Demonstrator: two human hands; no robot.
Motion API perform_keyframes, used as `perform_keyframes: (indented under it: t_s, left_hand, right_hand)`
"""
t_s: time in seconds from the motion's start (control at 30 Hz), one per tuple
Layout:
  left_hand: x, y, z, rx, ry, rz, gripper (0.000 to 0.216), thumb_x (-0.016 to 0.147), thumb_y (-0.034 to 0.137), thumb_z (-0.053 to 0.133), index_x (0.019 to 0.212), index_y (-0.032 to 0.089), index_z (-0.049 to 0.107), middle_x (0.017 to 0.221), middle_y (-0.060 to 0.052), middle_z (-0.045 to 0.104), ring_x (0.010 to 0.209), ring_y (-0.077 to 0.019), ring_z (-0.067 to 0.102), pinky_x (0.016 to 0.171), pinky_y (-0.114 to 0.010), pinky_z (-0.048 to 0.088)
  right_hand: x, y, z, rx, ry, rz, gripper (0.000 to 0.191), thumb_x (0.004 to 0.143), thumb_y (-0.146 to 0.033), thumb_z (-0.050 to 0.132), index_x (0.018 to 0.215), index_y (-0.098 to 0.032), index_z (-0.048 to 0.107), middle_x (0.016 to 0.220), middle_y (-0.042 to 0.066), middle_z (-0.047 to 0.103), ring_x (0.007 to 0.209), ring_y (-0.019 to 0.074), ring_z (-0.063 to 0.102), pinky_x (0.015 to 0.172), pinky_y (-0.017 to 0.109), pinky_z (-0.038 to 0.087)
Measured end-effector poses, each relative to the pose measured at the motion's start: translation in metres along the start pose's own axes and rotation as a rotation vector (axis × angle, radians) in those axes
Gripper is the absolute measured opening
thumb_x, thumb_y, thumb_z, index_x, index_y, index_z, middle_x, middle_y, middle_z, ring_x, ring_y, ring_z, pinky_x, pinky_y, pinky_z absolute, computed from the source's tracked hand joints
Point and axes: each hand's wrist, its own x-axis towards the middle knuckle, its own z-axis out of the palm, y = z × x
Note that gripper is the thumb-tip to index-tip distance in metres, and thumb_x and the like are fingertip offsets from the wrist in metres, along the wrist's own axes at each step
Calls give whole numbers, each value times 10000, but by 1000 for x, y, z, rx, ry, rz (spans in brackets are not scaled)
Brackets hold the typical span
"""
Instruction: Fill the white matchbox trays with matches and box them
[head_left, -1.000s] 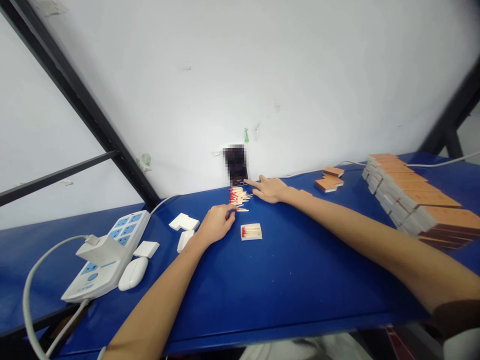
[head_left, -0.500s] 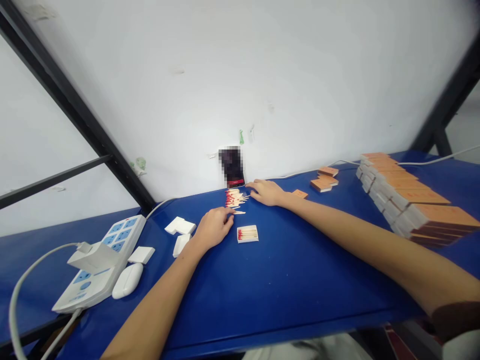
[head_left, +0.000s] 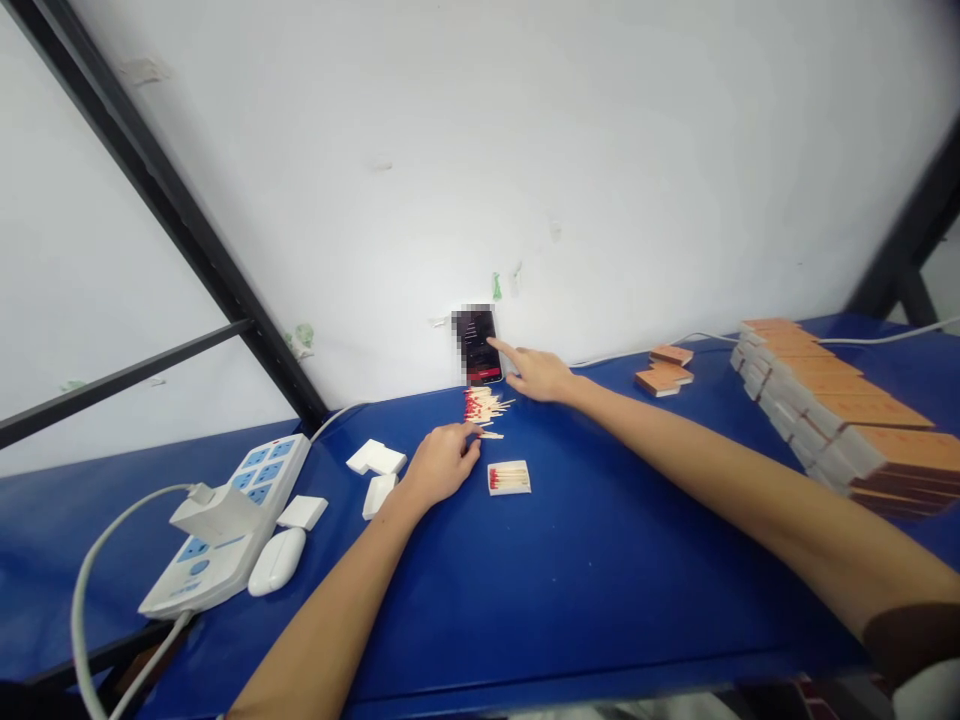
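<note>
My right hand (head_left: pixel 541 373) points with its index finger stretched out to the screen of a phone (head_left: pixel 481 345) propped against the wall; it holds nothing. In front of the phone lies a heap of red-tipped matches (head_left: pixel 484 404). My left hand (head_left: pixel 444 463) rests on the table just left of the heap's near edge, fingers curled, fingertips closed at a couple of loose matches (head_left: pixel 492 435). Nearer to me, a white matchbox tray (head_left: pixel 509 478) holds several matches lying side by side, heads to the left.
Empty white trays (head_left: pixel 379 493) lie left of my left hand. A power strip (head_left: pixel 225 540) with a plugged charger and a white earbud case (head_left: pixel 277 562) stand further left. Orange matchboxes (head_left: pixel 664 376) sit at the back right, beside long stacked rows of matchboxes (head_left: pixel 847 400).
My right hand has lifted from beside the phone's lower edge, its index finger now extended to the screen. My left hand stays by the matches. The view has shifted slightly.
</note>
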Motion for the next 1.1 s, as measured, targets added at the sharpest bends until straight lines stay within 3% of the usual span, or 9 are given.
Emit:
perform_keyframes:
  t_s: [0.17,0.47,1.1]
  left_hand:
    - [0,-2,1,8,0,13,300,936,282,448,1123,191,664,767,-42,655,732,-182,611,694,-260,443]
    - [0,-1,1,1,-5,9,298,935,283,444,1120,198,661,753,-42,650,743,-187,618,689,-261,444]
    - [1,-2,1,1,-15,15,288,944,287,444,1126,194,646,780,-42,662,713,-176,610,669,-253,423]
  right_hand:
    - [19,0,-15,-68,41,-11,708,915,-313,388,1556,-304,87,1192,134,619,932,282,621,772,355,415]
    - [18,5,-12,-148,-13,-19,699,909,-315,395,1549,-343,116,1167,128,618,882,273,627,737,342,405]
    - [25,3,-21,-57,80,12,722,910,-318,396,1559,-293,80,1187,129,622,944,281,595,768,350,399]
